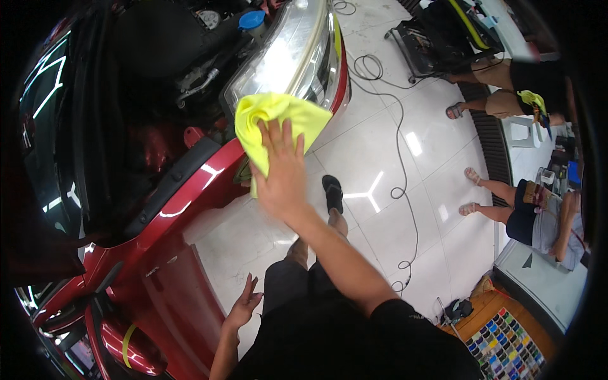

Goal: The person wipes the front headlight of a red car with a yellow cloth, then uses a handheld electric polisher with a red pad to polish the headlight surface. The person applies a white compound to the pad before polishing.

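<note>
The person's left hand (244, 307) hung beside the red bodywork, palm empty, fingers loosely spread and touching nothing. The right hand (283, 177) lay nearly flat, fingers extended, on a bright yellow cloth (310, 120), pressing it rather than gripping it. The cloth was bunched over the near end of the headlight (272, 66), with folds overhanging the edge of the car's red fender (221, 161); cloth and hand together hid that end of the lamp. Low on the left, a red side mirror (120, 345) with a strip of yellow tape stood out from the car. The person's foot, in a black shoe (333, 193), was planted on the floor (370, 247).

Beyond the fender's inner edge lay the dark, open engine bay (133, 126), where a blue cap (252, 20) showed close behind the headlight.

The floor was of pale, glossy tiles that mirrored the ceiling lights, and a dark cable (400, 145) snaked across it, looping in several places. Farther off, along the floor's right side, were a board of coloured samples (506, 345), a white cabinet (548, 288), two other people, a white stool (524, 132) and a black wheeled cart (415, 54).
</note>
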### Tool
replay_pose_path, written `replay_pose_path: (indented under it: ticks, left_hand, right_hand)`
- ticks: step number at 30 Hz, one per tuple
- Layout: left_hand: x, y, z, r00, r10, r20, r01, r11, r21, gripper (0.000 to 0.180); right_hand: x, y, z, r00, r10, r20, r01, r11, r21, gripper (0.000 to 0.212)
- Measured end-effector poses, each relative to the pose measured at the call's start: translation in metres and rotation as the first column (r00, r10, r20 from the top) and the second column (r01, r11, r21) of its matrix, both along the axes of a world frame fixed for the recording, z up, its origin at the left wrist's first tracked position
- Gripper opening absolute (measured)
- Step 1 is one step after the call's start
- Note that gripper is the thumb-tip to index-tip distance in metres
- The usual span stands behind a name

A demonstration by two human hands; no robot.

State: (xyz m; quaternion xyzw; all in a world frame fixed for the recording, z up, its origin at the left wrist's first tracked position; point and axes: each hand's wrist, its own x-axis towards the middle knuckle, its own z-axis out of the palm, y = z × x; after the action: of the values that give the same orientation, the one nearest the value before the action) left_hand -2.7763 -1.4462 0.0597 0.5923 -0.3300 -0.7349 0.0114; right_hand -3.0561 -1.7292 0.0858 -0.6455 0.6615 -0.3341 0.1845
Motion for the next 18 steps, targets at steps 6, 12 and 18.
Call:
replay_pose_path:
  ticks: [6,12,18]
  left_hand:
    - [0.033,0.006,-0.015,0.995,-0.057,0.084,0.062,0.996,-0.057,0.083]
    - [0.043,0.023,-0.039,0.946,-0.218,0.242,0.198,0.975,0.106,0.091]
    - [-0.009,-0.018,-0.054,0.95,-0.135,0.281,0.111,0.989,0.102,0.09]
  right_hand:
    - [-0.17,-0.188,0.006,0.966,-0.253,-0.059,0.259,0.952,0.161,0.073]
    - [-0.057,-0.03,0.025,0.995,0.042,-0.088,-0.032,0.994,0.108,0.08]
    - [-0.135,-0.183,-0.012,0.981,-0.113,-0.157,0.118,0.993,0.022,0.072]
